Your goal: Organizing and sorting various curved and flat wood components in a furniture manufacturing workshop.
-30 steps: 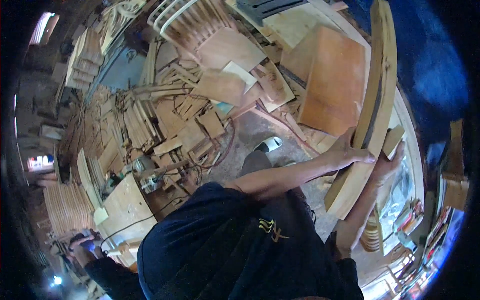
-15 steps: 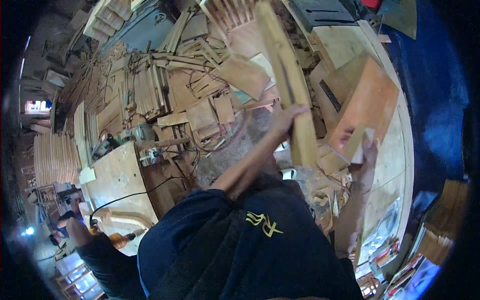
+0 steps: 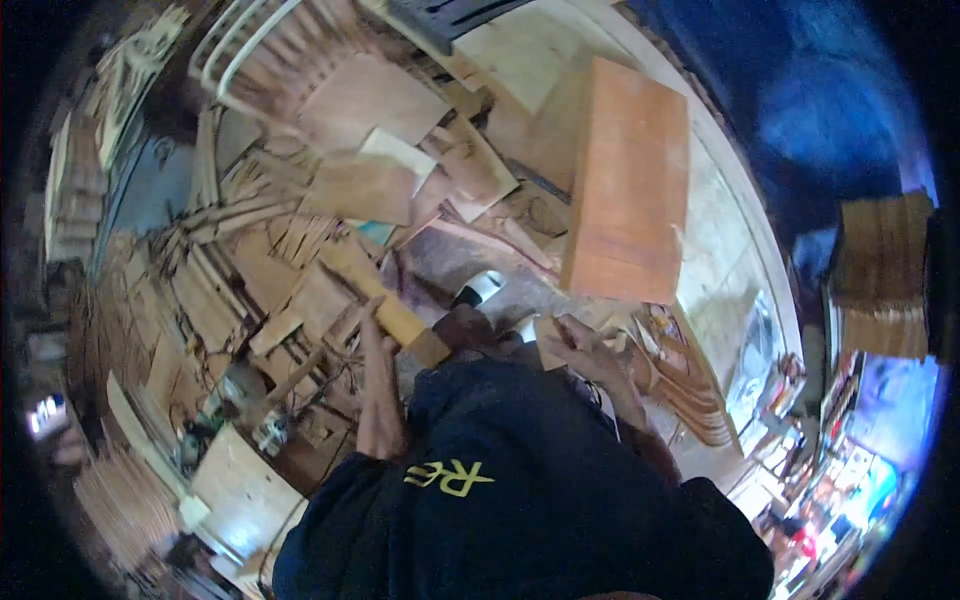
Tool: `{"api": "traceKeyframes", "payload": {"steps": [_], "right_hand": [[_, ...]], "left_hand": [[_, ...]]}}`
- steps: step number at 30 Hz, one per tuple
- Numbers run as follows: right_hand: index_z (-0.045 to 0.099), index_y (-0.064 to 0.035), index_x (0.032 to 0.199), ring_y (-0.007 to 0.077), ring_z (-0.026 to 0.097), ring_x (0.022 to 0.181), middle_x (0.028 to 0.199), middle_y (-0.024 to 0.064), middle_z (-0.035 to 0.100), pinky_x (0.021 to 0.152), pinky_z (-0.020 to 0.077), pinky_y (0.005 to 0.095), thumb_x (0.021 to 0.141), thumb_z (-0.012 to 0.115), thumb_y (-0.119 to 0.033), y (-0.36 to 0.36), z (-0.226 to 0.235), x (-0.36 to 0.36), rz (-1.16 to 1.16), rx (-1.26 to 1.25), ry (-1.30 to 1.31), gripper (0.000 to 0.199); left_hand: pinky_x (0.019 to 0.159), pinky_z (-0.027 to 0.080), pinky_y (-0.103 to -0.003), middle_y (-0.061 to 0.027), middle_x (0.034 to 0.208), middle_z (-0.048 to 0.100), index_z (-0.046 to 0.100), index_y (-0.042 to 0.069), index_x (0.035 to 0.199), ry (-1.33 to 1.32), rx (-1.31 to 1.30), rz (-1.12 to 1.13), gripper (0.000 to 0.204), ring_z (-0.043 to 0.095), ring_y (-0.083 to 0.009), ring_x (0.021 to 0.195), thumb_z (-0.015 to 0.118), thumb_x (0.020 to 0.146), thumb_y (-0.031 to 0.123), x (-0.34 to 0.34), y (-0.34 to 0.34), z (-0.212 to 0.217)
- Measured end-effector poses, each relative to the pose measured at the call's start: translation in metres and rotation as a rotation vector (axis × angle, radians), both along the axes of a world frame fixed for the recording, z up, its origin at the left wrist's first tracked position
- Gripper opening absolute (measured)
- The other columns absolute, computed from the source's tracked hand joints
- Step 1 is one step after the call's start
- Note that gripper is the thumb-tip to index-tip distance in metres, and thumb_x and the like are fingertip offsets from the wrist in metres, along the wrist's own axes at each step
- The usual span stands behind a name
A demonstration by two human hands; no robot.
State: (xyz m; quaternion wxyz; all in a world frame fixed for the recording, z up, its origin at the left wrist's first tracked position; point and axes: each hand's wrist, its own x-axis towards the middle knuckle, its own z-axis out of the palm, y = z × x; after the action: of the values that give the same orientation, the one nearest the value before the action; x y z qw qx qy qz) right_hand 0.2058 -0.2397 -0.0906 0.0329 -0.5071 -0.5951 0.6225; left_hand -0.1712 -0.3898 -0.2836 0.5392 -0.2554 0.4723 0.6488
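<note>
My left hand (image 3: pixel 374 328) is closed around a long squared wooden beam (image 3: pixel 395 318), which slants toward my body with its near end just in front of my shirt. In front of my right side, my right hand (image 3: pixel 590 352) is closed on a small pale wooden block (image 3: pixel 549 342); the fingers are somewhat blurred and cover part of it. Beyond that hand, a reddish-brown wooden box-like piece (image 3: pixel 630 180) rests on the pale workbench (image 3: pixel 722 215), apart from both hands.
A spindle-backed wooden chair (image 3: pixel 375 100) stands at the far left. Loose boards and offcuts (image 3: pixel 215 300) cover the floor on the left. Curved wooden parts (image 3: pixel 695 390) lie right of my right hand. A wooden table (image 3: pixel 245 485) stands at lower left.
My view has swung to the right. The beam has come down from upright to a low slant on my left. My right hand has drawn back from the reddish-brown piece with the block.
</note>
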Motion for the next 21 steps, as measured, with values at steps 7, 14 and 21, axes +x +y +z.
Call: {"api": "traceKeyframes", "payload": {"steps": [7,14,21], "right_hand": [[0.053,-0.0006,0.129,0.0173,0.058,0.106,0.110,0.0082,0.063,0.093,0.0464,0.0322,0.091,0.070,-0.025,-0.025,-0.032,0.049,-0.127,-0.137,-0.016,0.048],[0.057,0.0002,0.124,0.0164,0.056,0.107,0.113,0.0087,0.062,0.092,0.0460,0.0315,0.078,0.076,-0.017,-0.032,0.040,0.051,-0.400,-0.018,-0.073,0.053],[0.048,0.0018,0.139,0.0172,0.058,0.114,0.123,0.0090,0.062,0.098,0.0465,0.0302,0.085,0.071,-0.010,-0.030,0.057,0.072,-0.846,0.155,0.301,0.060]], "left_hand": [[0.090,0.053,-0.046,-0.0100,0.111,0.065,0.060,0.006,0.116,0.362,-0.067,-0.006,0.044,0.064,-0.0289,0.098,0.073,0.082,0.030,-0.147,-0.005,-0.014],[0.103,0.041,-0.052,-0.0110,0.133,0.056,0.051,0.006,0.138,0.752,-0.865,-0.332,0.069,0.051,-0.0255,0.122,0.076,0.081,0.036,-0.209,0.066,-0.001],[0.100,0.047,-0.044,-0.0176,0.137,0.053,0.048,0.004,0.140,0.430,0.190,-0.847,0.051,0.055,-0.0278,0.124,0.054,0.100,0.034,-0.069,0.195,0.001]]}}
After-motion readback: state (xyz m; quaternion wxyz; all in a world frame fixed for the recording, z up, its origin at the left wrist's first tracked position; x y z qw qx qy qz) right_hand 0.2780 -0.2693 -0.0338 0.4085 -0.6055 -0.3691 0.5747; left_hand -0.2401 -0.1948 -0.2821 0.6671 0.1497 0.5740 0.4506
